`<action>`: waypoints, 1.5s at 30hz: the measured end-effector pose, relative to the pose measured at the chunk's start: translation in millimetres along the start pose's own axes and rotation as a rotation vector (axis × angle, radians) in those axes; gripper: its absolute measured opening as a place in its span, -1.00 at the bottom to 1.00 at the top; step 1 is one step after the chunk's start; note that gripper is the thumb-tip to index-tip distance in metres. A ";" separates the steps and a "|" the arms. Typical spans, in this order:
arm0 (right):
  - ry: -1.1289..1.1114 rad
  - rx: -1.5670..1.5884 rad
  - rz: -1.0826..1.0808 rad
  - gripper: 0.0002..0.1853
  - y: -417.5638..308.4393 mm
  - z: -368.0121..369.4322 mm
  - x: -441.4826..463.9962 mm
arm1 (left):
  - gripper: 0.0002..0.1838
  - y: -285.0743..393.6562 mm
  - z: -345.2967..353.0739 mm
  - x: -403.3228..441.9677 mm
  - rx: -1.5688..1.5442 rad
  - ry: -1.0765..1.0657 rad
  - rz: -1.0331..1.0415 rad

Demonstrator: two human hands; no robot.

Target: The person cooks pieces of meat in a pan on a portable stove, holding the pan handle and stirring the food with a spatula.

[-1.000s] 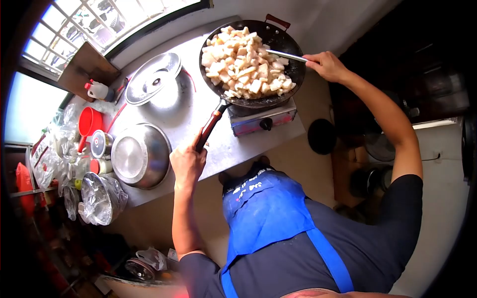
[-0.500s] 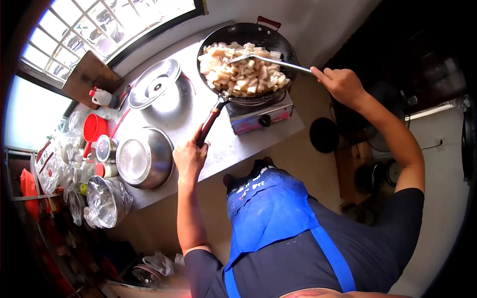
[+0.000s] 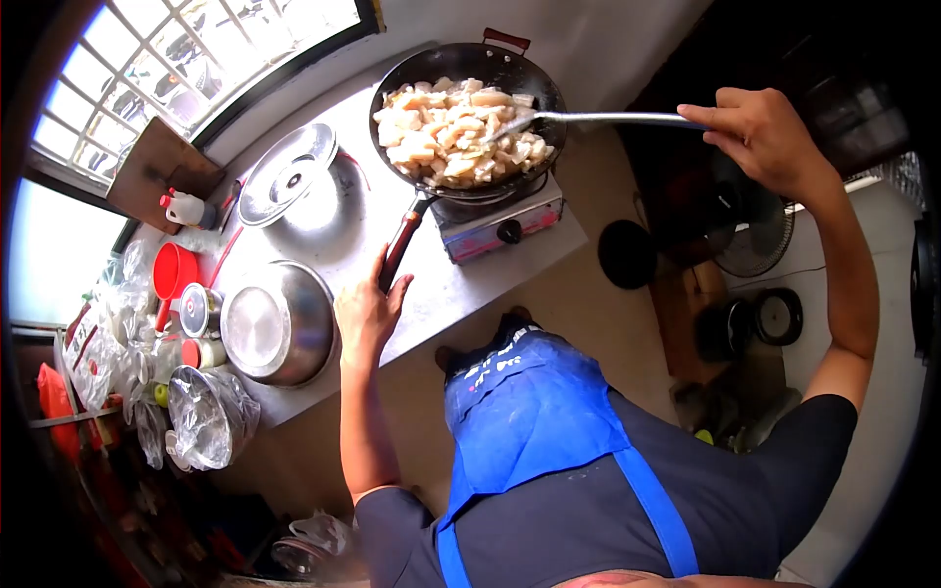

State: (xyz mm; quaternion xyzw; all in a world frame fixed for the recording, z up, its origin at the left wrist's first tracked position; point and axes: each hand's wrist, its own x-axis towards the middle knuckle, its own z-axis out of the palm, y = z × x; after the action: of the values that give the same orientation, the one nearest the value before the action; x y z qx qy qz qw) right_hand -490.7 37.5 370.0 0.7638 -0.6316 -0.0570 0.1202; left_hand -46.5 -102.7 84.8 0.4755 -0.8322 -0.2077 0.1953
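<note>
A dark wok (image 3: pixel 397 83) sits on a small gas stove (image 3: pixel 505 231), heaped with pale, chunky pieces of food (image 3: pixel 446 127) that look like fatty meat. My left hand (image 3: pixel 369 312) is closed round the wok's brown handle (image 3: pixel 404 238). In my right hand (image 3: pixel 760 140) is the long handle of a metal spatula (image 3: pixel 608 118), held well out to the right of the wok. Its blade lies among the food near the right side, partly buried.
Left of the stove are a round metal lid (image 3: pixel 287 176) and an upturned steel basin (image 3: pixel 277 323). Beyond them stand a red ladle (image 3: pixel 174 269), a white bottle (image 3: pixel 184 208), jars and plastic bags (image 3: pixel 211 416). A cutting board (image 3: pixel 162 174) leans by the window.
My right hand has moved right and slightly up, drawing the spatula's blade toward the right side of the food. My left hand keeps its hold on the handle.
</note>
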 end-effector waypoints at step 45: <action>-0.227 0.403 0.160 -0.60 52.4 7.4 96.6 | -0.35 -1.0 -3.1 0.8 -0.012 -0.032 -0.092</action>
State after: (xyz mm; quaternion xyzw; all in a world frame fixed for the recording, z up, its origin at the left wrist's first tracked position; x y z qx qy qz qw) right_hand -523.5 -66.9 382.5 0.7085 -0.6982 -0.0053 -0.1023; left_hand -44.5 -104.4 87.0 0.5088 -0.8111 -0.2292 0.1751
